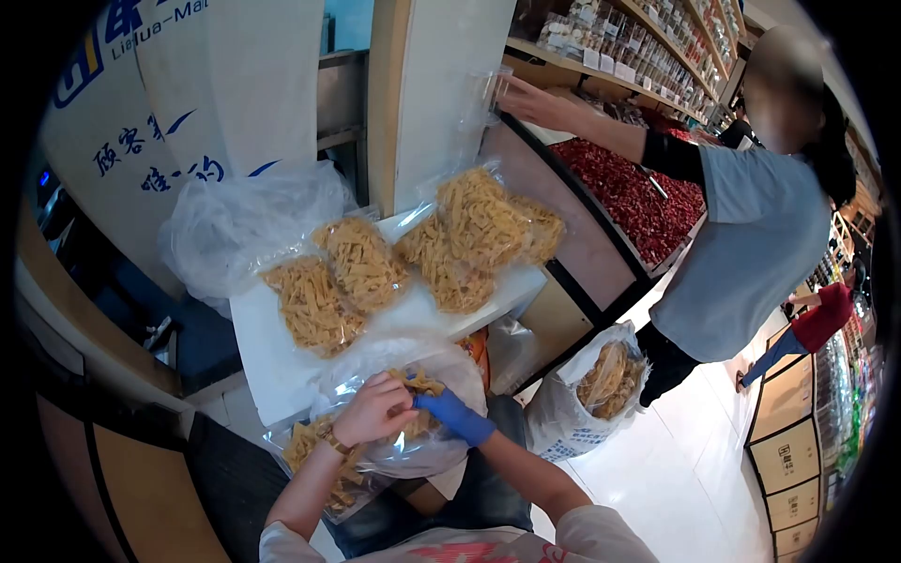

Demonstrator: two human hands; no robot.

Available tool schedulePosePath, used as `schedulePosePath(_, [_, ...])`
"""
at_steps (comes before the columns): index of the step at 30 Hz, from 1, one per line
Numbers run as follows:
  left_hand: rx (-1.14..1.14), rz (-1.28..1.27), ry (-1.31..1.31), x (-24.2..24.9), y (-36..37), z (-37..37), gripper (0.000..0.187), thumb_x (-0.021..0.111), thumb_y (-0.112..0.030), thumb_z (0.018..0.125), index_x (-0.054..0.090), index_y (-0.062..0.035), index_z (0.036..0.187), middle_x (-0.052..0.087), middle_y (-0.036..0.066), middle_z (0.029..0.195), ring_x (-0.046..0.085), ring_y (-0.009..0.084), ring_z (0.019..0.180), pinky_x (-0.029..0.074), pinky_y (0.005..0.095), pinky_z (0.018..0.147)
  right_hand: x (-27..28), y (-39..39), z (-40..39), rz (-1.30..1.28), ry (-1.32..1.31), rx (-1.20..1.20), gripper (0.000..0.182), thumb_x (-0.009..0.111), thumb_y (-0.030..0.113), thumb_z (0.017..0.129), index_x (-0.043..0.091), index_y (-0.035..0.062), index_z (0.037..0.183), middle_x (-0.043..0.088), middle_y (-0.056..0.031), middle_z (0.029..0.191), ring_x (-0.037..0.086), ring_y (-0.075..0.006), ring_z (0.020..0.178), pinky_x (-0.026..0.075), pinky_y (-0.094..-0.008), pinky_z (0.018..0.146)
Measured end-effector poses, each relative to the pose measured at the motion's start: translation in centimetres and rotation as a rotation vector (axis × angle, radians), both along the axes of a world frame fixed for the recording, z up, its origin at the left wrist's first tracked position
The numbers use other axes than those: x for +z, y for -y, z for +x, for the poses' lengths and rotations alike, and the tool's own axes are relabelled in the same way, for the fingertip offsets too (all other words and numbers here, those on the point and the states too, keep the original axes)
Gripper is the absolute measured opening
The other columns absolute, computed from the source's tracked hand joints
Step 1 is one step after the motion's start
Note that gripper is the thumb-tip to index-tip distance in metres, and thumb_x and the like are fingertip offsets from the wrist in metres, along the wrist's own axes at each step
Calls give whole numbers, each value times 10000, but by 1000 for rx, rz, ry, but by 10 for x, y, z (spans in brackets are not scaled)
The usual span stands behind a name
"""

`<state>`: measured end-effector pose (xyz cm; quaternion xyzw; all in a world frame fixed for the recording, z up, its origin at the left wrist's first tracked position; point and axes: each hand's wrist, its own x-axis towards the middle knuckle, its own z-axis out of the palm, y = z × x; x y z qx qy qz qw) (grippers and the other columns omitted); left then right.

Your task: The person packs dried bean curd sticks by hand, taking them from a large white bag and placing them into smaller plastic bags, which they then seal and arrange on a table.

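Note:
In front of my lap, both hands meet over an open clear plastic bag (404, 460) with pale yellow dried strips (420, 384) at its mouth. My left hand (374, 413) is bare, with a band at the wrist; its fingers are curled in a pinch, and what lies between them is hidden. On my right hand (456, 417) is a blue glove, its fingers closed around some strips at the bag's opening. Another bag of strips (305, 446) lies beside my left wrist. Filled bags (319, 305) rest on the white table (258, 328) beyond my hands.
A pile of filled bags (479, 225) sits at the table's far right, crumpled clear plastic (249, 230) at its far left. A white sack (572, 422) stands on the floor to my right. A co-worker (760, 244) reaches across beside a bin of red dried goods (624, 192).

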<state>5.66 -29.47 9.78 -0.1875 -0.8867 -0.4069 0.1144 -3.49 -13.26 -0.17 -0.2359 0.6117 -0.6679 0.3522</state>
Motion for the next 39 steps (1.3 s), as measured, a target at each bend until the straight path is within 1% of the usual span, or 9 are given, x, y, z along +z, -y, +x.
schedulePosePath(4, [-25, -16, -140, 9, 1, 0, 176, 713, -144, 697, 547, -83, 694, 538, 32, 733, 469, 231, 719, 390, 322, 677, 10, -7, 1, -132, 103, 128, 378, 621, 123, 811, 531, 36, 1168, 575, -26, 1100, 516, -102, 980, 418, -257, 863])
schedulePosePath(6, [-25, -14, -146, 10, 0, 0, 175, 713, -143, 694, 547, -86, 690, 542, 31, 741, 469, 231, 730, 390, 320, 675, 14, -7, -3, -28, -39, 271, 475, 655, 141, 779, 491, 53, 1216, 562, -13, 1104, 505, -128, 995, 409, -297, 902])
schedulePosePath(9, [-33, -8, -118, 10, -2, 0, 171, 712, -142, 693, 550, -90, 691, 552, 32, 750, 472, 234, 754, 396, 324, 686, 17, -5, -2, 9, -49, 272, 386, 667, 187, 780, 555, 61, 1127, 609, -52, 1054, 558, -125, 922, 441, -268, 798])
schedulePosePath(14, [-146, -3, -115, 20, -16, -6, 152, 694, -156, 702, 562, -87, 730, 549, 38, 767, 487, 246, 794, 418, 336, 721, 18, -1, 1, 32, -135, 404, 371, 668, 203, 776, 564, 61, 1102, 616, -71, 1016, 569, -144, 891, 445, -280, 778])
schedulePosePath(24, [-91, 1, -120, 38, 2, 30, 131, 705, -133, 696, 585, -83, 715, 561, 39, 735, 515, 231, 793, 425, 329, 724, 75, 37, -8, -99, -616, 844, 346, 670, 236, 767, 582, 60, 1052, 631, -109, 941, 591, -182, 829, 455, -304, 739])
schedulePosePath(27, [-70, -119, -321, 73, 14, 40, 149, 704, -169, 699, 584, -82, 714, 541, 24, 712, 531, 211, 828, 432, 331, 730, 104, 47, -5, -137, -687, 937, 340, 671, 245, 764, 588, 60, 1037, 635, -120, 919, 597, -194, 811, 457, -311, 728])
schedulePosePath(31, [3, -190, -414, 95, 28, 62, 164, 711, -186, 688, 584, -83, 697, 542, 9, 716, 538, 196, 823, 434, 325, 726, 181, 45, 22, 332, -781, 867, 292, 616, 303, 795, 614, 55, 951, 617, -172, 852, 584, -334, 773, 457, -379, 676])
schedulePosePath(37, [199, -447, -341, 104, 48, 108, 135, 720, -134, 627, 647, -110, 739, 592, -8, 756, 561, 184, 778, 444, 315, 700, 194, 40, 44, 151, -849, 702, 236, 553, 232, 850, 637, 121, 1040, 616, -170, 819, 582, -346, 755, 455, -384, 673])
schedulePosePath(39, [204, -443, -310, 106, 56, 118, 164, 695, -106, 611, 653, -96, 769, 608, -3, 784, 559, 180, 758, 450, 290, 656, 210, 40, 46, 250, -921, 723, 263, 542, 209, 853, 633, 171, 1097, 604, -168, 773, 571, -329, 693, 457, -381, 666])
